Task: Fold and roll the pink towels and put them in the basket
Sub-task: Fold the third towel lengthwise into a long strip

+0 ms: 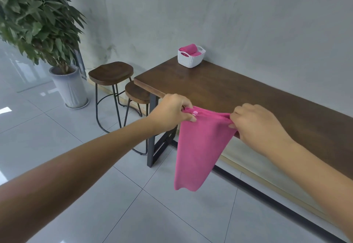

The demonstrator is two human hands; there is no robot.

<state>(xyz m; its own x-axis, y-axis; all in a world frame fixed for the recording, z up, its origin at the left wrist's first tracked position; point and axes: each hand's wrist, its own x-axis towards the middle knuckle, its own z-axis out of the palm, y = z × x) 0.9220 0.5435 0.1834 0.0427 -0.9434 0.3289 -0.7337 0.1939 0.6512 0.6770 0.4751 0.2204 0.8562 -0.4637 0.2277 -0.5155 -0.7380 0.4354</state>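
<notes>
Pinching the top edge of the pink towel [200, 147] at both ends, I have each grip closed on cloth: the left hand [172, 111] gathers one corner between thumb and fingers, the right hand [256, 123] bunches the other. The towel hangs free in the air in front of the worktop [229, 89], draped over nothing, its lower end narrowing toward the tiled floor [95, 166].

To do this step well, I judge I should pull the top edge taut and level so the creases near my fingers fall out, then lay the cloth flat on the wood before folding; folding in mid-air would likely leave it skewed.

The fabric looks soft, thin and limp, matte, probably microfibre, so it should roll tightly but slip loose easily. The worktop is dark, smooth wood on a black metal frame. At its far end by the wall stands the white woven-pattern plastic basket [188, 60], with rolled pink towels [188, 48] already inside.
</notes>
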